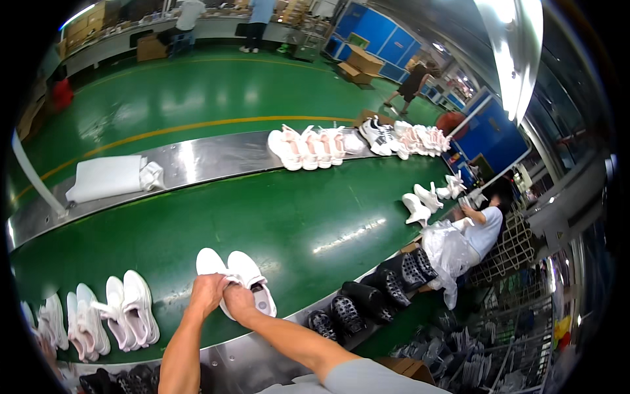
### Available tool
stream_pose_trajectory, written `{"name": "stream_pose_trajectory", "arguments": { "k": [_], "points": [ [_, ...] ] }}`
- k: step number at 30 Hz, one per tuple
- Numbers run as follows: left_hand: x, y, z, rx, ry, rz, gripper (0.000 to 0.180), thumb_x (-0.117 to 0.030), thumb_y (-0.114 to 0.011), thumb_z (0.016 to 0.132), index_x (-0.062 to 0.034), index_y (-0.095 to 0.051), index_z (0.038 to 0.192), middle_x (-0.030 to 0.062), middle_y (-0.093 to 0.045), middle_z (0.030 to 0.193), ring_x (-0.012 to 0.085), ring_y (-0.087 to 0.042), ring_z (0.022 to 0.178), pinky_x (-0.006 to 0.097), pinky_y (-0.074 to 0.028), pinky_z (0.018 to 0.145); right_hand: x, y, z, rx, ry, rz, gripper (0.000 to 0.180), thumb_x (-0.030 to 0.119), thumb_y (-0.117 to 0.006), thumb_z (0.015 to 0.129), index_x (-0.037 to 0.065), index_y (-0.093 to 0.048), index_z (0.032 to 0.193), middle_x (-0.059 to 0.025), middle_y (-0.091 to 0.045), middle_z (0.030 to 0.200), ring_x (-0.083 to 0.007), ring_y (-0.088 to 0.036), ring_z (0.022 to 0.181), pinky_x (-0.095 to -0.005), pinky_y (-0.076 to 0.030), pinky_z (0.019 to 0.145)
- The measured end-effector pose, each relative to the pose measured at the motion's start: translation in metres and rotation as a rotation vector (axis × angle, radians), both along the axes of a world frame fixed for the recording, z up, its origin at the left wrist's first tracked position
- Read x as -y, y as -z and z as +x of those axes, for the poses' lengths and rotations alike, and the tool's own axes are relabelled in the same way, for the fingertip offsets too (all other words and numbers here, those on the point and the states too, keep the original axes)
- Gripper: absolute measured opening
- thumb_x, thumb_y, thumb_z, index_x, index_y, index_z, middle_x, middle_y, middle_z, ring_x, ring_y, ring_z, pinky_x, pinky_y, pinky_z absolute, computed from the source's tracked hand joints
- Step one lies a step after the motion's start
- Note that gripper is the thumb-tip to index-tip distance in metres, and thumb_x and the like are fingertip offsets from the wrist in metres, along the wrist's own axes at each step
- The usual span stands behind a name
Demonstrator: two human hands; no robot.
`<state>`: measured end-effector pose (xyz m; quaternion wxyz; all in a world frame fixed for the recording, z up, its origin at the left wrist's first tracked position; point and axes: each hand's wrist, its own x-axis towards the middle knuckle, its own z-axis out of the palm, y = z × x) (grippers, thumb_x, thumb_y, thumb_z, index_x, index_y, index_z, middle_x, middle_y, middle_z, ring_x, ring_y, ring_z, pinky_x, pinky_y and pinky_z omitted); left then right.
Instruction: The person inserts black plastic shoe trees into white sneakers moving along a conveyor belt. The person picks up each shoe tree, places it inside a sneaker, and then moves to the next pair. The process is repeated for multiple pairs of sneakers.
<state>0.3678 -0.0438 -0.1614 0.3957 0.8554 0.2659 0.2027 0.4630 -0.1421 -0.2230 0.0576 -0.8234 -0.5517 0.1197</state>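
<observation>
Head view. One pair of white shoes, in the lower centre of the frame, on the green belt: a left-hand shoe and a right-hand shoe, side by side, soles down. We noted the toes towards the top of the frame and leaning slightly left; the long axes ran steeply from upper left to lower right, heels nearest the forearms.

Left hand: fingers curled, apparently pinching the upper of the left-hand shoe near its opening. Right hand: bent over the same opening, fingertips hidden; we could not tell whether they pinched or merely pressed. We judged that the two hands met there so that one steadied the upper while the other reached inside. The right-hand shoe stood free, its opening turned towards us, probably for easy reach.

Lower left: further white pairs, toes likewise upward, seemingly ranked to keep mates together. Lower right: black footwear along the metal edge, perhaps set there to leave the belt to the white pairs. Upper centre: pink-lined shoes, closely rowed on the far metal ledge. Upper left: a folded white sheet, laid flat.
</observation>
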Motion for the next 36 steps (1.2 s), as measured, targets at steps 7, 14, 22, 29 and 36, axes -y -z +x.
{"name": "stream_pose_trajectory", "arguments": {
  "k": [7, 14, 22, 29, 36],
  "points": [
    [-0.007, -0.007, -0.024, -0.006, -0.117, -0.068, 0.019, -0.019, -0.068, 0.091, -0.0028, -0.075, 0.100, 0.0213, -0.072, 0.092, 0.0423, -0.069, 0.084, 0.048, -0.055, 0.075, -0.018, -0.003, -0.021, -0.210, 0.025, 0.147, 0.020, 0.008, -0.057, 0.090, 0.000, -0.065, 0.107, -0.0249, -0.071, 0.102, -0.0404, -0.072, 0.082, -0.0495, -0.059, 0.068],
    [0.026, 0.031, -0.038, -0.090, -0.301, -0.068, 0.055, -0.003, -0.073, 0.077, -0.0035, -0.061, 0.130, 0.0236, -0.062, 0.122, 0.0431, -0.060, 0.113, 0.047, -0.050, 0.098, 0.088, -0.092, -0.025, 0.030, -0.082, 0.323, 0.040, 0.016, -0.075, 0.080, 0.001, -0.061, 0.115, -0.0122, -0.065, 0.098, -0.0321, -0.060, 0.092, -0.0454, -0.047, 0.081],
    [0.044, 0.031, -0.034, -0.084, -0.260, -0.181, 0.056, 0.009, -0.059, 0.076, -0.0093, -0.067, 0.128, 0.0174, -0.066, 0.120, 0.0391, -0.062, 0.111, 0.045, -0.050, 0.098, 0.095, -0.061, 0.058, 0.334, -0.085, 0.015, 0.024, 0.010, -0.069, 0.076, 0.005, -0.062, 0.098, -0.0128, -0.068, 0.092, -0.0292, -0.059, 0.095, -0.0445, -0.041, 0.083],
    [0.063, 0.024, -0.027, -0.001, -0.257, -0.271, 0.056, 0.010, -0.059, 0.075, -0.0090, -0.066, 0.128, 0.0192, -0.066, 0.119, 0.0400, -0.065, 0.106, 0.043, -0.052, 0.095, 0.035, -0.060, 0.037, -0.339, -0.137, 0.568, 0.034, 0.002, -0.069, 0.077, 0.002, -0.059, 0.110, -0.0174, -0.061, 0.119, -0.0386, -0.056, 0.107, -0.0477, -0.046, 0.093],
    [0.074, 0.057, -0.041, -0.030, -0.585, -0.528, 0.029, 0.002, -0.068, 0.084, -0.0019, -0.057, 0.110, 0.0203, -0.067, 0.103, 0.0331, -0.068, 0.090, 0.042, -0.055, 0.079, 0.039, -0.035, 0.040, -0.291, -0.505, 0.421, 0.028, -0.005, -0.065, 0.073, 0.010, -0.066, 0.096, -0.0057, -0.065, 0.120, -0.0319, -0.056, 0.112, -0.0429, -0.045, 0.093]
  ]
}}
